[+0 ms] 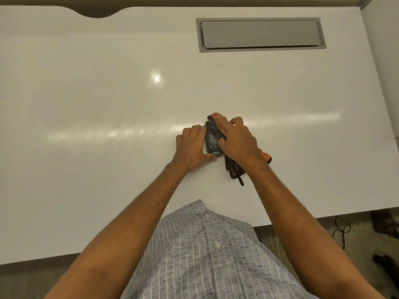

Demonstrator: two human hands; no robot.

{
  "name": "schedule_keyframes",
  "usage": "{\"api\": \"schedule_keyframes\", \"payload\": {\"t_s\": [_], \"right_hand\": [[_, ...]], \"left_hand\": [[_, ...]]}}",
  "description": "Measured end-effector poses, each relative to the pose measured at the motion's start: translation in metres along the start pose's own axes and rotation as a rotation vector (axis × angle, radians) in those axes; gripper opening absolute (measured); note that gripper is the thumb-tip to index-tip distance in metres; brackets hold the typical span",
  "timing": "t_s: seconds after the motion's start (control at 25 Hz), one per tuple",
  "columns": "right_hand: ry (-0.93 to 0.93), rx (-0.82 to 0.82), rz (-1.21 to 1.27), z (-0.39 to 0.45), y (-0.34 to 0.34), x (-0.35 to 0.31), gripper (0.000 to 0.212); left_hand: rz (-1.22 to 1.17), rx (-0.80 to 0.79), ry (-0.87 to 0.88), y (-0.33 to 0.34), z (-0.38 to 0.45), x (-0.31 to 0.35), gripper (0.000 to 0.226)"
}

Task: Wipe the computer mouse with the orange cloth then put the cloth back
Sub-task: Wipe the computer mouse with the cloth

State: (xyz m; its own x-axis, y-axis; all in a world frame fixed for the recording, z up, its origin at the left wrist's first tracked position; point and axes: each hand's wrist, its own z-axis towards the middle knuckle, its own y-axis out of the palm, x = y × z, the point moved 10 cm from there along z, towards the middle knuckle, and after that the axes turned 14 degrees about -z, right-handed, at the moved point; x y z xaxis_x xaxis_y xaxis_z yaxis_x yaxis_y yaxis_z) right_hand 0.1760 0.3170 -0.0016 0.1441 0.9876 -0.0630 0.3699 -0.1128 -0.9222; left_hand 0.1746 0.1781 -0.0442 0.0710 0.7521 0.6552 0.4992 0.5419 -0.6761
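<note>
A dark computer mouse (212, 142) lies on the white desk (108, 104), a little right of centre. My left hand (191, 145) grips its left side, fingers at the front and thumb at the rear. My right hand (238, 140) presses the orange cloth (234, 167) against the mouse's right side and front. The cloth is bunched, orange with dark edges; part of it sticks out beyond the fingertips and part trails toward me under the wrist. Most of the mouse's right half is hidden by the cloth and my right hand.
A grey cable hatch (261, 34) is set into the desk at the back right. The desk's right edge is close to the hands, with carpet and a thin black cable (342, 228) on the floor below. The desk's near edge is at my waist.
</note>
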Motion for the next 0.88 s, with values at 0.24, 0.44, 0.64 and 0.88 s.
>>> {"api": "schedule_keyframes", "payload": {"t_s": [0.24,0.44,0.64,0.88], "right_hand": [[-0.075,-0.149,0.007,0.01,0.008,0.001,0.081],[-0.048,-0.097,0.079,-0.011,0.006,-0.002,0.078],[-0.051,0.021,0.078,-0.066,0.017,-0.006,0.079],[0.005,-0.014,0.084,-0.102,0.048,-0.002,0.077]], "left_hand": [[0.024,-0.021,-0.01,-0.002,0.008,0.001,0.105],[0.001,-0.012,0.022,-0.006,0.005,0.004,0.107],[-0.047,0.015,0.04,-0.007,0.002,0.004,0.105],[-0.044,0.01,0.04,-0.003,0.007,-0.003,0.1]]}}
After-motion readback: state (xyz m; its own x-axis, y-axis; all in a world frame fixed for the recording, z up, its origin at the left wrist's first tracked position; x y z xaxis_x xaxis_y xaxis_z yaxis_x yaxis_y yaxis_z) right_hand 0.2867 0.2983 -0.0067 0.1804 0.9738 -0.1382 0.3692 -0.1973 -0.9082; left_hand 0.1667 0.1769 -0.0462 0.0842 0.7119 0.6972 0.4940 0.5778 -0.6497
